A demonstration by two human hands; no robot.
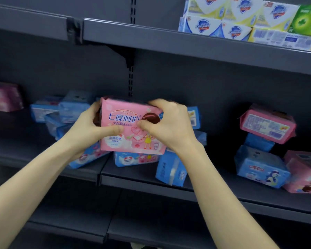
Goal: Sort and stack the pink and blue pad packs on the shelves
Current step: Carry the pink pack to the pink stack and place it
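Mid-sort: pink pack (131, 130) held up in front of the jumbled blue packs (136, 159) at the middle of the shelf (151, 182). Gripped at both ends, left hand (90, 123) curled round the left edge, right hand (169, 123) round the top right, thumbs on the front. Next, likely: carry to a pink spot, perhaps beside the far-left pack (4, 97), and lay flat.

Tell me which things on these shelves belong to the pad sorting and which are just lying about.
Belongs: pink plastic pad pack, gripped by left hand and right hand; loose blue plastic pad packs on the dark grey middle shelf; pink pad pack atop blue ones at right.
Lying about: white, yellow and green soap packs on the upper shelf.
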